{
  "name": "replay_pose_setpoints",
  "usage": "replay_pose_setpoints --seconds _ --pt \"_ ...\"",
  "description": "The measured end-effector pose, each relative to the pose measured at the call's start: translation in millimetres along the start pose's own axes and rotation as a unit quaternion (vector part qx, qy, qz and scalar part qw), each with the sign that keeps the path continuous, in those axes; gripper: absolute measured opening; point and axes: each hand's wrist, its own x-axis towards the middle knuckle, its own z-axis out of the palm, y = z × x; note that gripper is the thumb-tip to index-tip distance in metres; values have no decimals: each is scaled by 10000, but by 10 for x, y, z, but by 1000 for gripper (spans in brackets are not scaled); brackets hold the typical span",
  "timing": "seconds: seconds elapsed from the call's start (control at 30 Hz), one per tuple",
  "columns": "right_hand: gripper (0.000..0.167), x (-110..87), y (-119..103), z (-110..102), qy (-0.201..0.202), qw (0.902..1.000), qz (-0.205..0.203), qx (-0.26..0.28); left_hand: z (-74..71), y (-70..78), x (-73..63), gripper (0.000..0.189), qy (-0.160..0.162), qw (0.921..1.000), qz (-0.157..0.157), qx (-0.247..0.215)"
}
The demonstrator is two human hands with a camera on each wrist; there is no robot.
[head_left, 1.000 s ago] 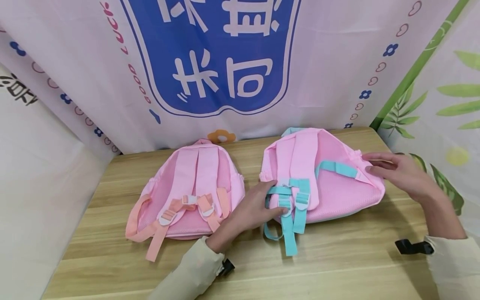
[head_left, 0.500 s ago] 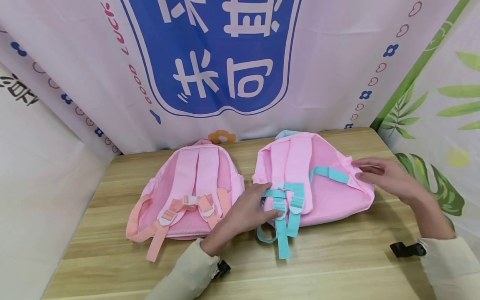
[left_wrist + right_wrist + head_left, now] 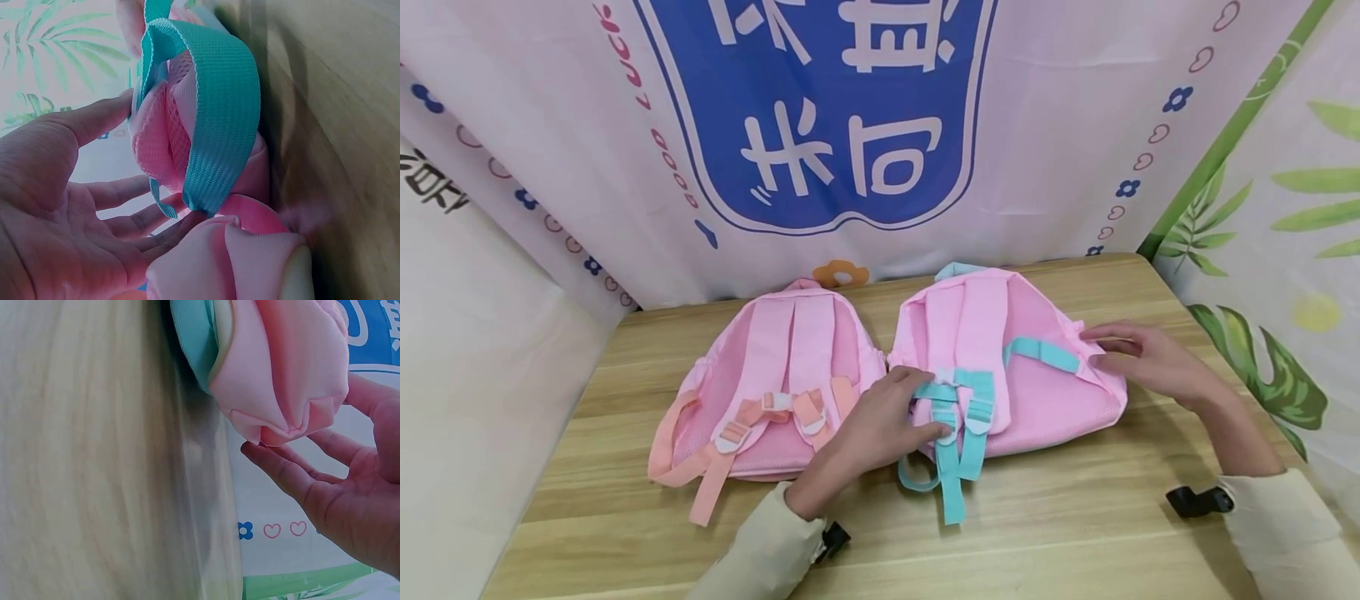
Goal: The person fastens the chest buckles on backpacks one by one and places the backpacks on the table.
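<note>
Two pink backpacks lie side by side, shoulder straps facing up. The right one (image 3: 1052,404) has teal webbing (image 3: 973,437) and white buckles. My left hand (image 3: 880,421) is at its left edge, fingers extended, thumb over the teal straps; in the left wrist view, the thumb (image 3: 100,119) touches the bag beside a teal loop (image 3: 225,119). At the bag's right side, my right hand (image 3: 1153,362) touches the gathered pocket edge with extended fingers. The right wrist view has these fingers (image 3: 281,472) lying along the pink fabric (image 3: 303,362). The left backpack (image 3: 767,333) carries peach webbing.
Both bags rest on a wooden table (image 3: 1037,533). Behind it hangs a printed curtain (image 3: 1045,167) with a blue panel, and a leaf-patterned cloth (image 3: 1292,275) is at the right. The left backpack's peach loop (image 3: 662,446) spreads toward the front left.
The teal-strapped backpack has slid left and slightly toward the front, its left side now right against the peach-strapped one. Both hands have travelled left with it.
</note>
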Motion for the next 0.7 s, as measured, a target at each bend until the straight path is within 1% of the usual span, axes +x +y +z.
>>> replay_pose_setpoints --seconds 0.17,0.33,0.53,0.7 --pt "46 29 4 50 -74 9999 -90 -52 -8 -25 -29 69 14 10000 -34 16" --pt "46 56 15 79 -186 9997 -101 -86 -16 -52 -40 69 8 10000 0 77" --pt "47 75 47 107 -327 9995 -23 0 -31 -53 -34 68 -63 9997 1 237" --pt "49 81 74 114 -438 9990 49 21 -21 -52 -26 68 -109 9996 -1 242"
